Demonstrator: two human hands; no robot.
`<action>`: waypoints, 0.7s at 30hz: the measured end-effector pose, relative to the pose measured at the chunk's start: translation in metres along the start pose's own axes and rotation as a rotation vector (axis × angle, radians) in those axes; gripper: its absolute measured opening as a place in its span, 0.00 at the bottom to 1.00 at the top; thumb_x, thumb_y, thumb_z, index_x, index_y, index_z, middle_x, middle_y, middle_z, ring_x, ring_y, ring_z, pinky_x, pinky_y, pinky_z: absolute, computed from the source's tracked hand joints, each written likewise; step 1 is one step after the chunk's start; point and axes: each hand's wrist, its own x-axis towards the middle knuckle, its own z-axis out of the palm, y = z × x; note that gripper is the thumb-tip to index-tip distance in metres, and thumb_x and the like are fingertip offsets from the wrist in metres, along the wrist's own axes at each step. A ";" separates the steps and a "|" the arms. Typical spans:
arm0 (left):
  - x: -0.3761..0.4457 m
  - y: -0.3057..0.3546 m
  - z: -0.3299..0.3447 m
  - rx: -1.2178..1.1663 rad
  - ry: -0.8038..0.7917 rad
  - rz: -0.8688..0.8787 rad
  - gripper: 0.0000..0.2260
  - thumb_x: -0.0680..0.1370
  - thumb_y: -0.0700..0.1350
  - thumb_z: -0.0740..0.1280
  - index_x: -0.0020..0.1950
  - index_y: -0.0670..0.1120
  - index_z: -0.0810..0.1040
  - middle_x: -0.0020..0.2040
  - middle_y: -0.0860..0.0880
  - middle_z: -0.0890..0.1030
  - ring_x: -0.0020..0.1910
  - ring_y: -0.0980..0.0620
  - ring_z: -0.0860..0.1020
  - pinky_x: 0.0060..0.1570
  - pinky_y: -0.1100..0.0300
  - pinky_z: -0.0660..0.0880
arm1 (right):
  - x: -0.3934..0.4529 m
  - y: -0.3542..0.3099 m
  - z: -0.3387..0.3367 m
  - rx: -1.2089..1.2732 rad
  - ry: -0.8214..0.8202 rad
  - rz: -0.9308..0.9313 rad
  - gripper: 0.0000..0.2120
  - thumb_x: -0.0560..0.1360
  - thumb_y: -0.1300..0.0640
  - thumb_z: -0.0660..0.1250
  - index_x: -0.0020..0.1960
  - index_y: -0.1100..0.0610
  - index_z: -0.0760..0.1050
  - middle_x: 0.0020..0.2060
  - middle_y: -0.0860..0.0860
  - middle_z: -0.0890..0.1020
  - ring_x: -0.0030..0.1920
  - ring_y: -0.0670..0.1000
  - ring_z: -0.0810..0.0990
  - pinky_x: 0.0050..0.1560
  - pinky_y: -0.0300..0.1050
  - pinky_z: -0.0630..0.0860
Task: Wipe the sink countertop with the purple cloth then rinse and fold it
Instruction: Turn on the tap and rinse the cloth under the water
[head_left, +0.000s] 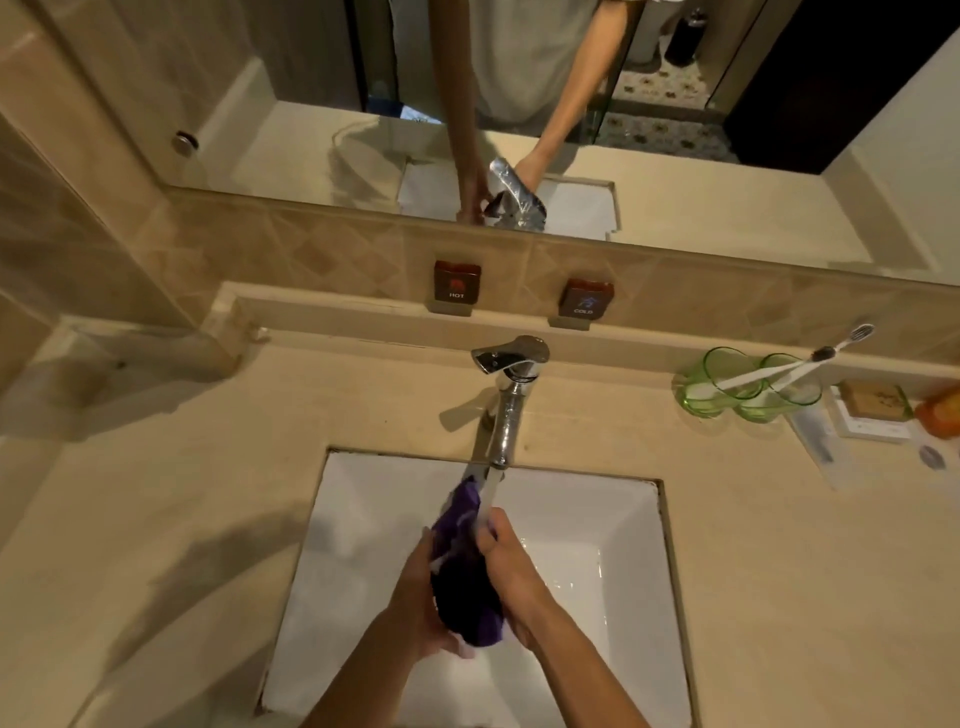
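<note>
Hands (415, 597) wring purple cloth (462, 577) over white sink (623, 519).

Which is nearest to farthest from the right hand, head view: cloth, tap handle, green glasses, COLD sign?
1. Cloth: gripped by the right hand.
2. Tap handle: behind the sink.
3. COLD sign: on the wall.
4. Green glasses: far right counter.
</note>
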 end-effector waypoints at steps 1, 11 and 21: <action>0.005 0.002 0.001 -0.109 -0.069 0.000 0.25 0.82 0.61 0.58 0.58 0.40 0.80 0.42 0.39 0.84 0.43 0.37 0.82 0.41 0.46 0.81 | 0.002 0.002 0.010 0.018 -0.011 -0.001 0.09 0.86 0.55 0.54 0.58 0.48 0.72 0.53 0.55 0.81 0.50 0.52 0.81 0.48 0.46 0.82; 0.070 0.016 -0.024 0.023 -0.095 0.003 0.13 0.67 0.47 0.82 0.44 0.42 0.84 0.37 0.42 0.83 0.36 0.45 0.85 0.39 0.52 0.83 | 0.029 0.046 0.035 -0.419 0.260 -0.397 0.19 0.80 0.34 0.55 0.62 0.38 0.77 0.49 0.43 0.84 0.49 0.42 0.82 0.51 0.39 0.78; 0.070 0.006 -0.024 0.493 0.147 0.310 0.12 0.82 0.47 0.65 0.51 0.44 0.86 0.49 0.40 0.87 0.51 0.40 0.85 0.58 0.42 0.81 | 0.075 0.053 -0.014 -0.816 0.403 -0.151 0.31 0.81 0.34 0.40 0.57 0.50 0.75 0.42 0.48 0.82 0.42 0.51 0.81 0.48 0.49 0.80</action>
